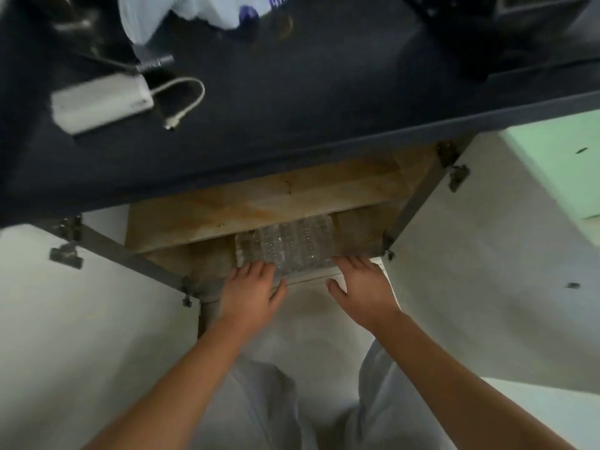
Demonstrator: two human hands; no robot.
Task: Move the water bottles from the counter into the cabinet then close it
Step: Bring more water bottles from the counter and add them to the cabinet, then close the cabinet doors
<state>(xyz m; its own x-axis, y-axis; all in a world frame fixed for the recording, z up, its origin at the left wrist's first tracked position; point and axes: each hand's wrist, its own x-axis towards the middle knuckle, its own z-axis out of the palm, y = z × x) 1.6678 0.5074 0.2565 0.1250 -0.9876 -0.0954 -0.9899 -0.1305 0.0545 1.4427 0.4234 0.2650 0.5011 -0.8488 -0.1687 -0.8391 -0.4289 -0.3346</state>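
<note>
Bottles (289, 242) against left hand (251, 287), right hand (361, 287)

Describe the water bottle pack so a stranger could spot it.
Find the dark counter; beneath it the cabinet stands open. On its floor, under the wooden shelf, lies the water bottle pack: the only clear, ribbed thing there, left hand and right hand touching it.

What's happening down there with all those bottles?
A person is putting a clear-wrapped pack of water bottles into the cabinet under the dark counter. The pack lies on the cabinet's bottom, below the wooden shelf. The left hand and the right hand both press on its near end. The left door and right door are open, so closing is yet to come.
</note>
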